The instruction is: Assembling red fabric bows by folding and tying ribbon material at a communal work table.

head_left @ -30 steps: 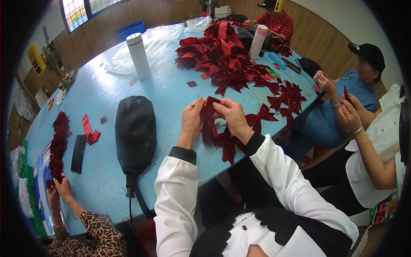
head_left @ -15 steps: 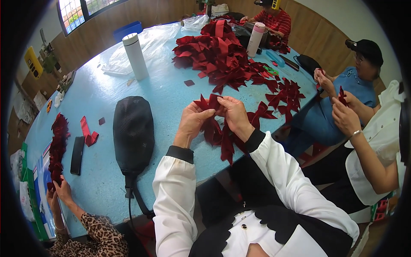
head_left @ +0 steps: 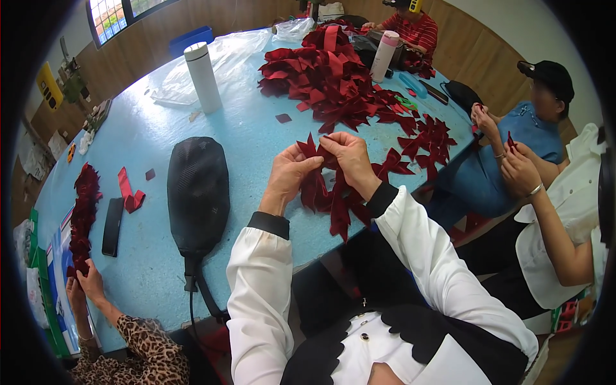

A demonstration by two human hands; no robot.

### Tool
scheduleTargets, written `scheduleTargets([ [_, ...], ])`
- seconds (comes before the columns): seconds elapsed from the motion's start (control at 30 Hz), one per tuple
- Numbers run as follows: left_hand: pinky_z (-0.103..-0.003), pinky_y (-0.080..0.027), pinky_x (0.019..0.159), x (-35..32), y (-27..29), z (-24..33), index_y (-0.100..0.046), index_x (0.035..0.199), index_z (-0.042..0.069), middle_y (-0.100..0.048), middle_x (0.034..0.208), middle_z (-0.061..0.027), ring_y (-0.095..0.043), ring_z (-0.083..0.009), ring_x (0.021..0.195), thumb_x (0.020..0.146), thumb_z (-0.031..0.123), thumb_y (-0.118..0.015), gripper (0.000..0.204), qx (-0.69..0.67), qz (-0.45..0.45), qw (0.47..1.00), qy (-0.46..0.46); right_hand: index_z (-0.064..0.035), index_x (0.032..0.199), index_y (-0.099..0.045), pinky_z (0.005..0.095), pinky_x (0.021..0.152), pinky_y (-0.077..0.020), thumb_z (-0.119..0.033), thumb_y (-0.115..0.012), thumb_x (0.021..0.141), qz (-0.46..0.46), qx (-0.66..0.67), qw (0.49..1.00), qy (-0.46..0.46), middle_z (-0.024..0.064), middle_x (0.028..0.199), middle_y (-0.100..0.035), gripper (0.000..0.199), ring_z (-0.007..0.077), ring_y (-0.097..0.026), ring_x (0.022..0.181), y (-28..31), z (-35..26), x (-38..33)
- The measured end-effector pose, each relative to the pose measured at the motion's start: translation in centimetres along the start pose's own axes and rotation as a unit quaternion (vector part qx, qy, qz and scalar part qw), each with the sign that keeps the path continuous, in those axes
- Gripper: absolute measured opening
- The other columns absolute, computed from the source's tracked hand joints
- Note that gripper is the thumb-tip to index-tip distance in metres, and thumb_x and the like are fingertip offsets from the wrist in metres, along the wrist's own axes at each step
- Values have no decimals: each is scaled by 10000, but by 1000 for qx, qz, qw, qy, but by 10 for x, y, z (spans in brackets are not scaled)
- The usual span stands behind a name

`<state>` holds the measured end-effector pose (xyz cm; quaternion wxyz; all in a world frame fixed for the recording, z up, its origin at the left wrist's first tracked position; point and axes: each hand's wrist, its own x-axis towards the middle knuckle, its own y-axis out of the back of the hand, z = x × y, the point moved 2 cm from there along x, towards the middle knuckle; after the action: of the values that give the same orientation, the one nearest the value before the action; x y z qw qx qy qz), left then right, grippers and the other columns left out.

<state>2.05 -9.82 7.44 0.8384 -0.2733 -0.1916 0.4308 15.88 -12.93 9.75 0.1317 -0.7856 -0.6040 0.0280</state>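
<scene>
Both my hands meet above the near part of the blue table [head_left: 141, 269], pinching one dark red velvet ribbon bow [head_left: 308, 149] between them. My left hand [head_left: 287, 174] has thumb and fingers closed on its left side. Thumb and forefinger of my right hand [head_left: 350, 160] press together at its upper right, partly hiding the ribbon. Below and behind my hands lie several more red bows [head_left: 340, 208], reaching to the table's edge. A loose group of cut bows [head_left: 428, 144] spreads to the right.
Farther back rises a large heap of red ribbon pieces [head_left: 314, 77]. A white bottle [head_left: 203, 80], a black mesh bag [head_left: 199, 192] and a black phone [head_left: 112, 228] stand or lie leftward. Co-workers sit around; one at lower left holds a red ribbon strand [head_left: 83, 215].
My right hand's fingers have shifted slightly left and up on the bow. My left hand stays nearly in place, still pinching. The view has shifted a little.
</scene>
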Motion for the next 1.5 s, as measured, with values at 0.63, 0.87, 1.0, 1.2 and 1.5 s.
scheduleTargets([
  [0.63,-265,-533,693,5,19,-8,-579,933,-10,-651,909,-105,-638,-161,760,807,21,-657,152,-41,83,996,13,18,921,-630,204,648,-462,-108,-630,839,-105,-131,986,-4,22,808,-635,150,67,-570,719,9,4,-29],
  [0.87,-285,-531,685,-1,13,-1,-597,940,-21,-653,890,-103,-635,-165,754,811,34,-654,152,50,31,996,69,11,880,-625,201,622,-440,-112,-600,859,-43,-51,997,-44,4,780,-616,127,58,-545,689,11,3,-29],
  [1.0,-296,-530,679,-2,8,-1,-605,949,-24,-654,883,-99,-633,-163,753,791,14,-665,173,36,18,997,71,-10,881,-622,201,610,-438,-128,-592,870,-34,-12,997,-62,-7,778,-609,122,58,-538,674,17,12,-25],
  [1.2,-315,-528,701,-6,7,5,-605,952,-25,-652,887,-94,-632,-168,758,776,-10,-666,187,94,-1,991,92,-38,909,-605,227,619,-461,-167,-588,882,-15,50,991,-119,-1,816,-613,133,84,-561,697,18,11,-27],
  [1.5,-290,-520,689,-5,14,6,-592,984,-49,-645,909,-108,-631,-176,790,780,-11,-648,215,46,-22,995,84,-40,926,-593,260,628,-484,-188,-588,886,-22,69,989,-127,15,835,-623,153,98,-576,707,25,12,-25],
])
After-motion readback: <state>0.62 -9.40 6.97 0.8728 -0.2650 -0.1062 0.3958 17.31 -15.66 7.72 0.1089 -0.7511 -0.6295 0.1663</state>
